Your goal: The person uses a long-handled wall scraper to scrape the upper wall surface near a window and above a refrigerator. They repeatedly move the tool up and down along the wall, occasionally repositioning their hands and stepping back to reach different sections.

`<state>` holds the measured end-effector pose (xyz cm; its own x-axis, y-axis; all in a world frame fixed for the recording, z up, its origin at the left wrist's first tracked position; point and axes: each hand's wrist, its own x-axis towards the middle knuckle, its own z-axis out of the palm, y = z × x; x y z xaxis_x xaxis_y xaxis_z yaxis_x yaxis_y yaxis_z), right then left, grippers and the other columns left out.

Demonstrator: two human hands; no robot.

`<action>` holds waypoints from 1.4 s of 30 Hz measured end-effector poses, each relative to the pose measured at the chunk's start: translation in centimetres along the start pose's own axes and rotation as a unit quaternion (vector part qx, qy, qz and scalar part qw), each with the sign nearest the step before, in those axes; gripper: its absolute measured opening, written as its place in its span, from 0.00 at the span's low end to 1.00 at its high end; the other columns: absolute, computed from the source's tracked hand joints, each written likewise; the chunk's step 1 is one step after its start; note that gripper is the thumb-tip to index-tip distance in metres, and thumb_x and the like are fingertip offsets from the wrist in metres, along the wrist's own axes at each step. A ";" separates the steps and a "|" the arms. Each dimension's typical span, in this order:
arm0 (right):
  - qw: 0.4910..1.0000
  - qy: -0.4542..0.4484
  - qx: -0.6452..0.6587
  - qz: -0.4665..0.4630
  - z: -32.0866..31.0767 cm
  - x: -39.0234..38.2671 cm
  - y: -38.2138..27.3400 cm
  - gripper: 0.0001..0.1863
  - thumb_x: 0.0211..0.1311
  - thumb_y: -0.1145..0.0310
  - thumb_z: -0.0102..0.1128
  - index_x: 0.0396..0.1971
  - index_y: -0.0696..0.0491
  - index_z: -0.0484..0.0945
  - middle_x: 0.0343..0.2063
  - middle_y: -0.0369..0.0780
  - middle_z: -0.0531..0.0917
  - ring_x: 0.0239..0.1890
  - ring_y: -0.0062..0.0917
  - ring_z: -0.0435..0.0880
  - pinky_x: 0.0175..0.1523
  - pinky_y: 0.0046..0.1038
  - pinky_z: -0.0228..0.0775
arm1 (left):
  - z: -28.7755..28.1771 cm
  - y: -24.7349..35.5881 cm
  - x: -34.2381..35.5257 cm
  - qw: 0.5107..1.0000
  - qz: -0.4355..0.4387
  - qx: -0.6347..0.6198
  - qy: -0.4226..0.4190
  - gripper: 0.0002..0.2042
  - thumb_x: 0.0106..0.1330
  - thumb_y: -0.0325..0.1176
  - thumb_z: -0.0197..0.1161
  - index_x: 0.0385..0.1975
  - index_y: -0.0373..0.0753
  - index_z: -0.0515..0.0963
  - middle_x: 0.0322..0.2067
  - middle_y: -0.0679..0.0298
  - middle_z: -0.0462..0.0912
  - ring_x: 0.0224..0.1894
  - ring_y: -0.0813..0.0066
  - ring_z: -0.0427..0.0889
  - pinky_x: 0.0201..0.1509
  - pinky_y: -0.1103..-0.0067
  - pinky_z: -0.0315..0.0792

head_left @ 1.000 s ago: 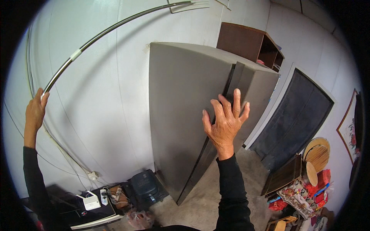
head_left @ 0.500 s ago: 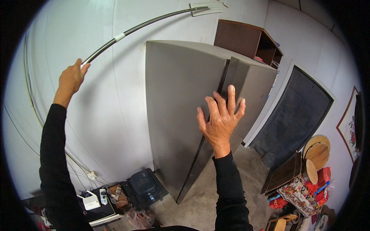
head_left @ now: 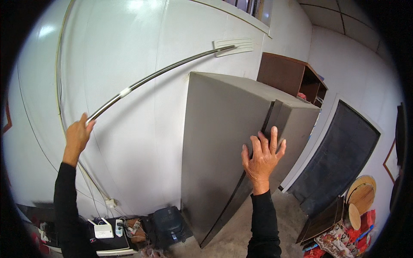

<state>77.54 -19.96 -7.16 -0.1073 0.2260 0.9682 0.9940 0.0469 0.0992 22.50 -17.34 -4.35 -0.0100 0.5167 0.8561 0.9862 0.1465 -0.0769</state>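
My left hand (head_left: 77, 136) is closed around the lower end of a long metal pole with a white joint, the handle of what looks like a flat mop (head_left: 172, 66). Its flat white striped head (head_left: 233, 46) is raised against the white wall, above the back of a tall grey refrigerator (head_left: 228, 133). The fingers of my right hand (head_left: 263, 158) are spread against the refrigerator's front edge, by the dark door seam. Whether that hand presses or only rests there, I cannot tell.
A brown wooden cabinet (head_left: 282, 73) shows behind the refrigerator. To the right are a dark door (head_left: 335, 157) and round wooden boards (head_left: 361, 198) above colourful bundles. At lower left, a white router (head_left: 103, 230) stands near a dark case (head_left: 168, 223). Cables run down the wall.
The view has tilted upward and a little left, so everything sits lower and further right. My left hand still grips the pole; my right hand stays on the refrigerator edge.
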 end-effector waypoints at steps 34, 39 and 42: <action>0.999 0.008 0.045 -0.010 0.2 -0.5 0.1 0.12 0.50 0.60 0.65 0.36 0.45 0.78 0.44 0.36 0.81 0.70 0.34 0.59 0.69 0.56 0.33 | 1.0 12.6 15.2 1.000 0.003 0.023 -0.004 0.26 0.71 0.57 0.46 0.45 0.37 0.71 0.25 0.48 0.82 0.29 0.47 0.82 0.30 0.59 0.75; 0.999 0.010 0.050 -0.008 0.3 -0.4 -0.1 0.13 0.49 0.60 0.66 0.35 0.44 0.78 0.44 0.37 0.81 0.70 0.34 0.60 0.69 0.56 0.33 | 2.4 14.4 15.5 1.000 0.027 0.015 0.006 0.25 0.72 0.57 0.45 0.44 0.37 0.71 0.24 0.50 0.82 0.28 0.49 0.82 0.29 0.60 0.75; 0.999 0.009 0.048 -0.008 0.2 -0.4 -0.2 0.13 0.50 0.60 0.66 0.35 0.45 0.78 0.44 0.37 0.81 0.70 0.34 0.60 0.70 0.56 0.33 | 2.4 13.9 15.0 1.000 0.021 0.020 -0.004 0.25 0.71 0.57 0.46 0.45 0.38 0.71 0.23 0.50 0.82 0.27 0.48 0.82 0.29 0.59 0.75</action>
<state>77.38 -19.84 -7.60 -0.1210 0.2076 0.9707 0.9855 0.1426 0.0923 35.69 -5.50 6.22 0.0296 0.5296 0.8477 0.9783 0.1588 -0.1333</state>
